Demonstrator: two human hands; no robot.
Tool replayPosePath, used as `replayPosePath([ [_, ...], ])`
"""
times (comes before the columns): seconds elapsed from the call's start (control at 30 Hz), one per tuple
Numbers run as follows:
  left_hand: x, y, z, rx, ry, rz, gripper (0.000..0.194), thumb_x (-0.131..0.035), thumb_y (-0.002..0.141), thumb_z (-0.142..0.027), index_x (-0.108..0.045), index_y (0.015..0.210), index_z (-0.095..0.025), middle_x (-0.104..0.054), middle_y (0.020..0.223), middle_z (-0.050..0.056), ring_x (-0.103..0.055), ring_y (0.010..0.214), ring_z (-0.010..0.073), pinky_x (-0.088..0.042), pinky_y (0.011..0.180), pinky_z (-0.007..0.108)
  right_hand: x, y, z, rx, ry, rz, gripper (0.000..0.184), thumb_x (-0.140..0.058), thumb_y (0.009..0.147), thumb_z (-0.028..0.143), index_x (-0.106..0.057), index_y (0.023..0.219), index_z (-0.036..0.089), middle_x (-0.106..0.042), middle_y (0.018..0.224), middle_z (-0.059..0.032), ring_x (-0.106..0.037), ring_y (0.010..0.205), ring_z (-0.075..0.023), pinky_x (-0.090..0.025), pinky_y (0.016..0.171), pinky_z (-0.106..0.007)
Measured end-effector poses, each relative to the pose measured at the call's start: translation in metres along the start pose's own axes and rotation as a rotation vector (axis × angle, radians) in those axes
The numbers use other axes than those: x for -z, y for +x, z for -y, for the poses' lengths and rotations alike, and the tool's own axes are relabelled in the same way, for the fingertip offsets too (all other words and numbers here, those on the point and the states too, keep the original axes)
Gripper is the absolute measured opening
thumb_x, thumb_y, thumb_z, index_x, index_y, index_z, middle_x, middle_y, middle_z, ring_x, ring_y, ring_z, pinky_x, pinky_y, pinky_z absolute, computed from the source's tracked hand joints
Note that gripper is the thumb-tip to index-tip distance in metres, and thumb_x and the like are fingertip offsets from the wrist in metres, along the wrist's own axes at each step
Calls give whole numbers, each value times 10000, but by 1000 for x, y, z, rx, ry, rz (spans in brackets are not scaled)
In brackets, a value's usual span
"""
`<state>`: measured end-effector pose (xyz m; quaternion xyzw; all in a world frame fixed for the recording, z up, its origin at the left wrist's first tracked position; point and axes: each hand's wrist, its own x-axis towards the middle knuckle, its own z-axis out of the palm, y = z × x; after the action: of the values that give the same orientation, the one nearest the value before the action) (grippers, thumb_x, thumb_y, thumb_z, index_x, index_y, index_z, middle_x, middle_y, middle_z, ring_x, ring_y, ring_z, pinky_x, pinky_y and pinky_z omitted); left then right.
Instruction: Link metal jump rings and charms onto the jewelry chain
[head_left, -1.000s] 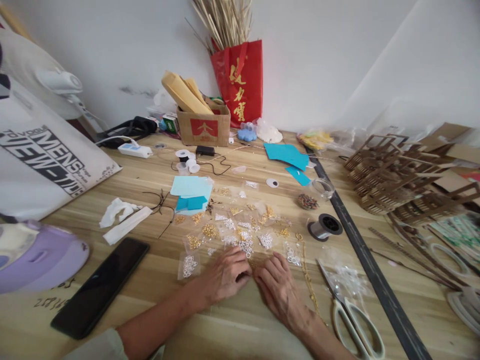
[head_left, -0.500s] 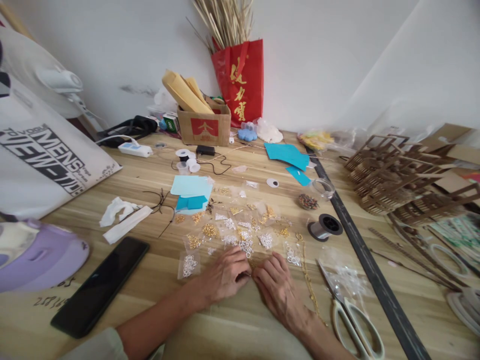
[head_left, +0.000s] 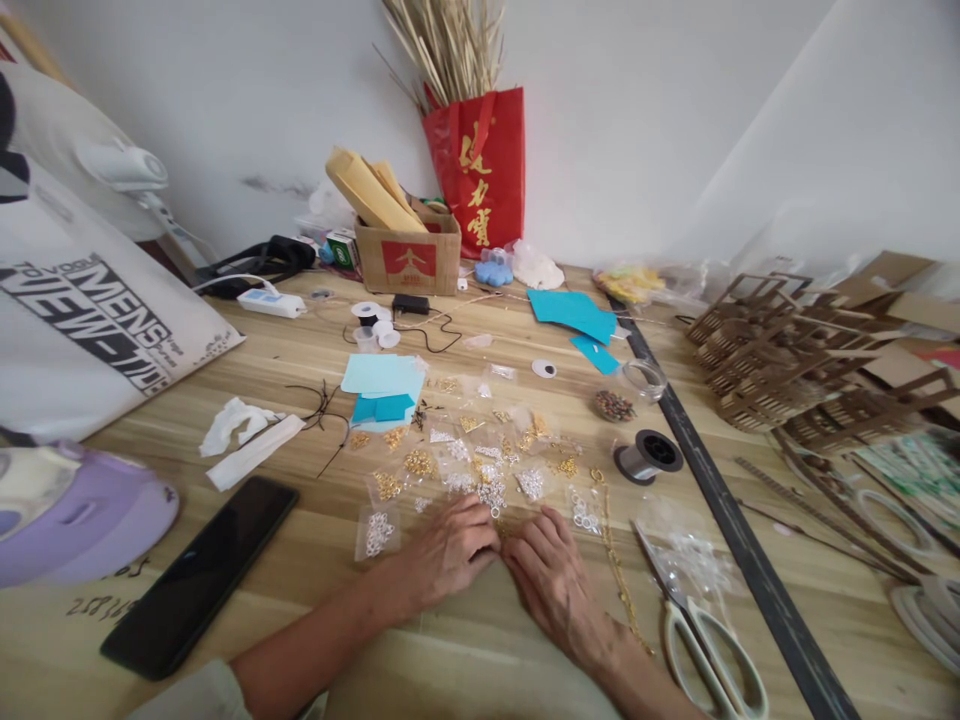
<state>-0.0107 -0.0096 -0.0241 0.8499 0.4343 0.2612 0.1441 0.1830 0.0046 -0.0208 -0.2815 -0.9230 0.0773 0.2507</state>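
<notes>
My left hand [head_left: 459, 545] and my right hand [head_left: 546, 560] meet fingertip to fingertip low over the wooden table. Both have curled, pinching fingers; whatever lies between the tips is too small or hidden to name. Just beyond them spread little clear bags of silver beads [head_left: 531, 483] and gold beads [head_left: 420, 462]. A bag of silver rings [head_left: 379, 532] lies left of my left hand, and another bag of rings [head_left: 585, 512] lies right of my right hand. Along my right wrist runs a thin gold chain [head_left: 616, 560].
White-handled scissors [head_left: 697, 640] and a wire spool [head_left: 649, 457] lie to the right. On the left are a black phone [head_left: 201, 575] and a purple object [head_left: 82, 515]. Blue paper sheets [head_left: 386, 385], a cardboard box [head_left: 409, 258] and a red bag [head_left: 487, 170] sit farther back. Brown woven baskets [head_left: 787, 360] stand right.
My hands stay together at nearly the same spot, with the left fingers closing slightly. The whole view has shifted a little; nothing else has visibly moved.
</notes>
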Motion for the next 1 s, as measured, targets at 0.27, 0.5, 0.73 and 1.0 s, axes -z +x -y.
replayPosePath([
  [0.27,-1,0,0,17,-16,17,191,-605,896,-176,-624,706,-178,-574,740,0,-523,809,168,-408,800,290,-1,0,0,1,9,-20,212,-439,946,71,-594,885,202,-593,775,-26,-540,768,-197,-376,1014,-496],
  [0.5,4,1,0,30,-34,44,173,-626,847,-133,-617,682,-184,-582,737,1,-535,814,175,-419,828,304,-2,-1,0,0,25,8,207,-446,957,84,-596,879,203,-610,800,-37,-546,803,-204,-366,1018,-500],
  [0.73,11,2,1,51,-26,102,111,-658,794,-108,-648,710,-180,-602,741,9,-546,836,188,-420,824,307,-1,1,0,-3,45,2,219,-432,976,113,-612,889,203,-615,793,-36,-545,803,-199,-374,1007,-498],
  [1.0,12,3,1,52,-17,109,123,-672,806,-121,-655,695,-170,-613,727,11,-551,810,180,-406,791,295,-1,2,1,4,74,-50,214,-436,983,131,-630,918,191,-635,794,-42,-559,805,-201,-372,1011,-497],
])
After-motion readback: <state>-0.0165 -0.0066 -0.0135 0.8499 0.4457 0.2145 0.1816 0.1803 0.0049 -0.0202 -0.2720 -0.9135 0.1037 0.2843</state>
